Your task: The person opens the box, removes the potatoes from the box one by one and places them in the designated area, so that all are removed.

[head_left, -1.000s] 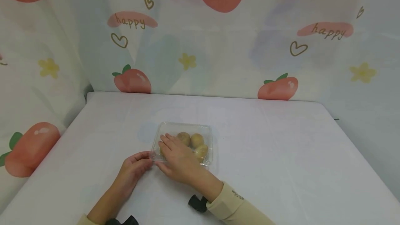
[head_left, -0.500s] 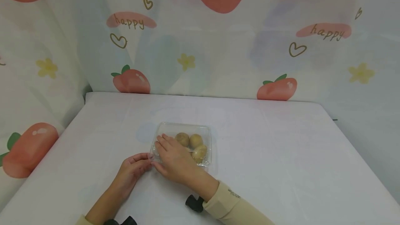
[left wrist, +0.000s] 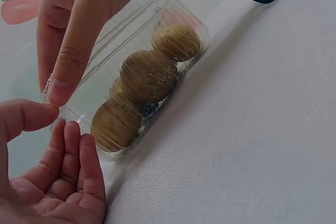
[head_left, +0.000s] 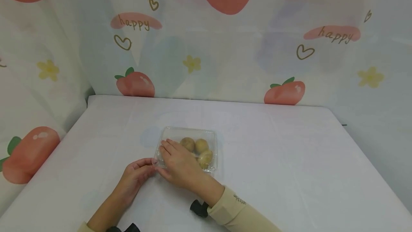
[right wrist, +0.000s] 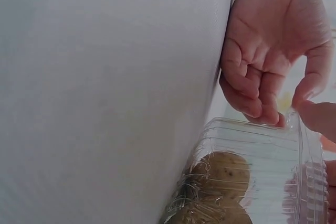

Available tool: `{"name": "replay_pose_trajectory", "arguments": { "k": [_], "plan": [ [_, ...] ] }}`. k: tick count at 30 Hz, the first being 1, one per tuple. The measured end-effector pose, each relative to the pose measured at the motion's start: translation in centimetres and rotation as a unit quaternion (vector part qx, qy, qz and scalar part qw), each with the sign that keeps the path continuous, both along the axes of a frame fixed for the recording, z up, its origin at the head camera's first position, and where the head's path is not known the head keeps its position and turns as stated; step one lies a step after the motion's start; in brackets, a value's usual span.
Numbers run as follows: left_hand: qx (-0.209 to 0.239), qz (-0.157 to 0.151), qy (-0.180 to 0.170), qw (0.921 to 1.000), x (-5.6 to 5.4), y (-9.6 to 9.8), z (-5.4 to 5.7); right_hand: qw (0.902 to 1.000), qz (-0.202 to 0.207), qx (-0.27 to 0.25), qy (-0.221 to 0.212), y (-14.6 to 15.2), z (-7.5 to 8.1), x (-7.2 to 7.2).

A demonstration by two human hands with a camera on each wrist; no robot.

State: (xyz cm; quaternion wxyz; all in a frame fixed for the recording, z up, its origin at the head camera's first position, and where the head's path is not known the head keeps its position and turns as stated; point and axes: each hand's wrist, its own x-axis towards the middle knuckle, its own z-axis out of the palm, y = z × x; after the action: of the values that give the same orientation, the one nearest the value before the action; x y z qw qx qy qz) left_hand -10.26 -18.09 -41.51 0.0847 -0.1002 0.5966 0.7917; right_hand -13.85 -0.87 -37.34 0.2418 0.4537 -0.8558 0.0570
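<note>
A clear plastic clamshell box (head_left: pixel 177 132) with several potatoes (head_left: pixel 201 146) in it sits on the white table. Thumb and fingers of my left hand (head_left: pixel 133 180) pinch its front left corner. The fingers of my right hand (head_left: pixel 185 169) lie straight across the left part of the lid, hiding some of the potatoes. In the left wrist view, the right thumb (left wrist: pixel 62 90) presses down at that same corner, close to the tip of the left thumb (left wrist: pixel 31 115). Ridged walls of the box (right wrist: pixel 262 136) show in the right wrist view, with the lid lying along the top.
The table (head_left: pixel 289 160) carries a white cloth. Printed fabric (head_left: pixel 225 46) with fruit and flowers stands behind it and at the sides. A black wrist camera (head_left: pixel 199 208) sits below the right forearm, and another (head_left: pixel 127 227) is by the left wrist.
My right hand has shifted slightly left over the lid, uncovering a little more of the potatoes. The left hand stays at the corner; the box hardly moves.
</note>
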Motion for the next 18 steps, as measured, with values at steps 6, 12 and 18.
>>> {"name": "replay_pose_trajectory", "arguments": {
  "k": [6, 12, 18],
  "plan": [
    [0.003, -0.007, 0.001, 1.0, -0.06, 0.0, -0.01, 0.9997, 0.012, -0.005, 0.019, 0.17, 0.01, -0.19],
    [0.01, -0.008, 0.001, 0.9999, -0.06, -0.04, 0.04, 0.9992, 0.021, -0.003, 0.033, 0.22, -0.07, -0.31],
    [0.021, -0.019, 0.008, 0.9996, 0.01, -0.16, 0.05, 0.9962, 0.026, 0.032, 0.077, 0.18, 0.19, -0.43]
  ]
}}
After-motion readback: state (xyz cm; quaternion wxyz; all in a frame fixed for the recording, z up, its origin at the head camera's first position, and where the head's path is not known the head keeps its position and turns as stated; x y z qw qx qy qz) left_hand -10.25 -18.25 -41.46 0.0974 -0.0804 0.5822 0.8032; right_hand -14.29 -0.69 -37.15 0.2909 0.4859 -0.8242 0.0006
